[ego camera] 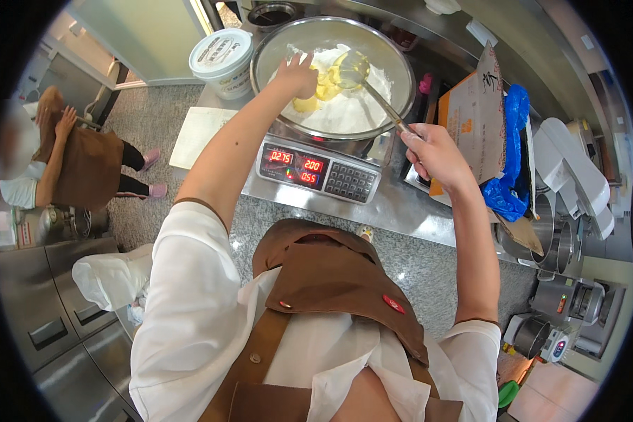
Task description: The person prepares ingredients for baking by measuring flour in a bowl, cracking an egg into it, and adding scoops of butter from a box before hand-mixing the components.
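Observation:
A large stainless steel bowl [403, 108] stands on a digital scale [316, 171] whose red display is lit. White powder [348, 116] lies inside, with soft yellow lumps [327, 87] on top. My left hand [298, 76] reaches over the bowl's left side, fingers spread, at the edge of the yellow mass; whether it touches it I cannot tell. My right hand [430, 153] grips the metal handle of a ladle or large spoon [385, 103] past the bowl's lower right rim. The tool's head, smeared with yellow, rests against the lumps.
Left of the bowl stand a lidded white plastic tub [224, 63] and a white sheet or pad [200, 137]. An open cardboard box [469, 121] with a blue plastic bag [514, 158] is at right, near a white stand mixer [575, 174]. Another person [79, 163] stands at far left.

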### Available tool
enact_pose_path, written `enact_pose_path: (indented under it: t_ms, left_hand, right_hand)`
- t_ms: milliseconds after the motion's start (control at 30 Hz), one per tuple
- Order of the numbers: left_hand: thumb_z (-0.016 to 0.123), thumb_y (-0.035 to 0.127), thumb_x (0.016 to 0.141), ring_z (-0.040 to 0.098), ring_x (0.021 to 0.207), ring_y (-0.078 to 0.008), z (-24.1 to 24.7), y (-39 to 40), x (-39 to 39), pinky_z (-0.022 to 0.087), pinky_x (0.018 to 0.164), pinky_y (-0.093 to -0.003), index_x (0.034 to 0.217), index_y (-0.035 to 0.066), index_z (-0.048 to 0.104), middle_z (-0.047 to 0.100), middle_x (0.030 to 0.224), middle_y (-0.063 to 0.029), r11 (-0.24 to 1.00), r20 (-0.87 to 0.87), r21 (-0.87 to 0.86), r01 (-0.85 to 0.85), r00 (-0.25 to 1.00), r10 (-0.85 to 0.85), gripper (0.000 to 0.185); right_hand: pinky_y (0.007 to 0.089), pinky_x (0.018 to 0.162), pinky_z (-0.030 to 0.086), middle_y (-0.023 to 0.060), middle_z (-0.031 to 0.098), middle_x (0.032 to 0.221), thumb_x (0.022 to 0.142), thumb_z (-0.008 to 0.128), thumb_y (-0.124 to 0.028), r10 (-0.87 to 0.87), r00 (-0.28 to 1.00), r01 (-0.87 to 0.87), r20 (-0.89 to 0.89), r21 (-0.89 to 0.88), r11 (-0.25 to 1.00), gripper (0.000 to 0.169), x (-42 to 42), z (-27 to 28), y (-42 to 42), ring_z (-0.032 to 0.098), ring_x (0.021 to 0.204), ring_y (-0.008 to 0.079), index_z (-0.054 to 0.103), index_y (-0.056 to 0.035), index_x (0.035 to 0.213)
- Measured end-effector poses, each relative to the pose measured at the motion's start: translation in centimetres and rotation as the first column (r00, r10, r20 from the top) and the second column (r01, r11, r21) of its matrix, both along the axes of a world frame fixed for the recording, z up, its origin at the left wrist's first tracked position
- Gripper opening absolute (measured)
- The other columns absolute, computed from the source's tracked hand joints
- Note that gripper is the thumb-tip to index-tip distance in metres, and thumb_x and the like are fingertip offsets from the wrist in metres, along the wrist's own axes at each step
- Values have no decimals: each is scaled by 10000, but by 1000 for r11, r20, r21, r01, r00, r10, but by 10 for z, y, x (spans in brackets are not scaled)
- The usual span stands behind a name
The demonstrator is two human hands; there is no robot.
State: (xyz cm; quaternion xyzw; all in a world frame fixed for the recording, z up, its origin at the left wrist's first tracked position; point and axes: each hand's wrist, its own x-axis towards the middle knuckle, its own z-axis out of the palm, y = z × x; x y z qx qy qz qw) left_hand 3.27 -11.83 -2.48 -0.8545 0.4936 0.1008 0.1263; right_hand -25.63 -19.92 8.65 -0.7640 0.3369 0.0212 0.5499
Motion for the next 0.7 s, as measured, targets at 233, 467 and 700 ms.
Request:
enact_pose_path:
  t_ms: [233,467,700]
  left_hand:
    - [421,130,839,70,1444,-373,-1,-3,-10,142,1137,-547,1452,153,368,53,1580,-136,1000,-101,13,5,995,-4,615]
    - [442,135,837,89,1441,-374,-6,-3,-21,152,1132,-539,1479,119,288,62,1567,-191,999,-100,-40,-3,995,-1,660]
    - [464,74,826,102,1432,-401,12,5,-20,174,1129,-523,1502,187,234,57,1562,-209,955,-129,-290,-57,991,19,723]
  right_hand:
    - [254,396,314,10,482,595,932,523,-165,1,1000,-3,16,133,991,210,7,-1,-5,427,424,67,564,25,852]
    - [229,399,319,4,493,622,943,506,-183,-135,989,93,52,484,870,237,-2,-1,-10,396,426,61,555,33,1028]
    - [189,343,291,-18,497,591,968,480,-215,-258,960,134,109,632,763,344,-19,7,-10,366,382,12,556,60,1159]
